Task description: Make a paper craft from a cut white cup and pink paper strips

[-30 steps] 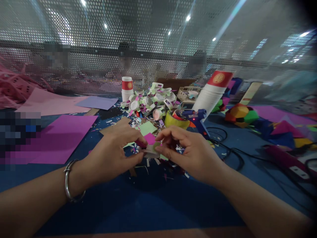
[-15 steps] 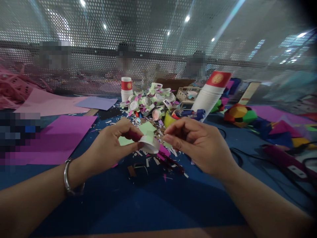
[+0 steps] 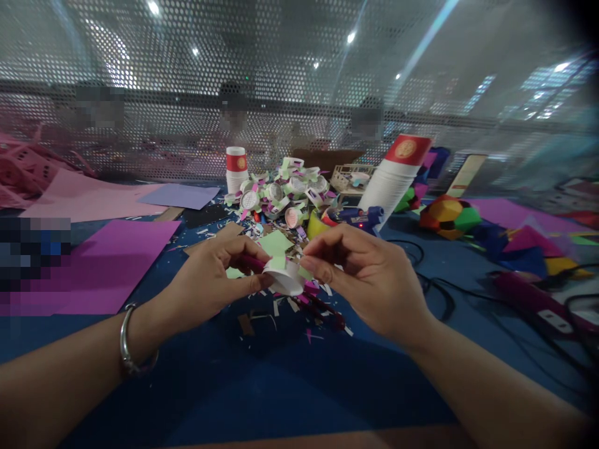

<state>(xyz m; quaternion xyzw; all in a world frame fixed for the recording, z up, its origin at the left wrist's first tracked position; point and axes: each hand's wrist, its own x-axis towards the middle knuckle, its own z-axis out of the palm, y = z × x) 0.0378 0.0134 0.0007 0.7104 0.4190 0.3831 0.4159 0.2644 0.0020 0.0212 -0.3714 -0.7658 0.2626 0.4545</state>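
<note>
My left hand (image 3: 218, 271) is closed on a shallow white cut-down paper cup (image 3: 286, 282), tilted, with pale green paper attached at its upper edge. Something magenta shows under the left fingers. In my right hand (image 3: 358, 274), thumb and forefinger pinch a small green paper piece (image 3: 305, 273) at the cup's right side; whether it touches the cup I cannot tell. Behind the hands lies a loose green paper sheet (image 3: 275, 242) among paper scraps (image 3: 276, 307). Farther back rises a heap of similar cup pieces (image 3: 281, 193) with green and purple paper.
A tilted stack of paper cups (image 3: 393, 174) and a blue glue gun (image 3: 362, 217) are behind my right hand. Cables and a purple power strip (image 3: 543, 302) lie at right. Magenta paper (image 3: 112, 268) lies at left, and a smaller cup stack (image 3: 236, 168) stands at the back.
My right hand has moved slightly left, bringing the green paper piece up to the cup's side. The cup is turned a little, with its open side more toward me.
</note>
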